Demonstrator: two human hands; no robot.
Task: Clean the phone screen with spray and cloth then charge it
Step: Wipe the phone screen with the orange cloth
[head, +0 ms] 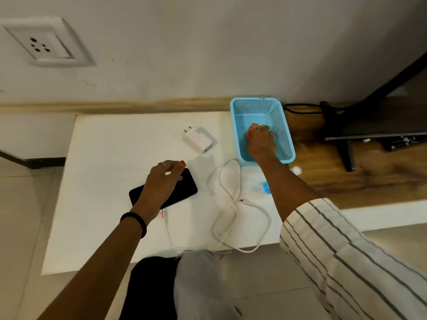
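A black phone (187, 188) lies screen up on the white table (104, 181). My left hand (165, 179) sits over its middle, fingers and thumb curled down round its far end. My right hand (260, 140) reaches into the blue mesh basket (280, 125), fingers bent down to its floor; I cannot see anything in them. A white cable (227, 204) lies looped between the phone and my right arm, one end (162, 214) at the phone's near edge. The white charger plug (199, 139) lies beyond the phone. The spray bottle (266, 187) is mostly hidden behind my right forearm.
A wall socket (39, 45) is high on the left wall. A small white cap (297, 170) lies on the wooden shelf (346, 181) to the right. A TV stand leg (346, 155) and a remote (402, 140) stand at the far right.
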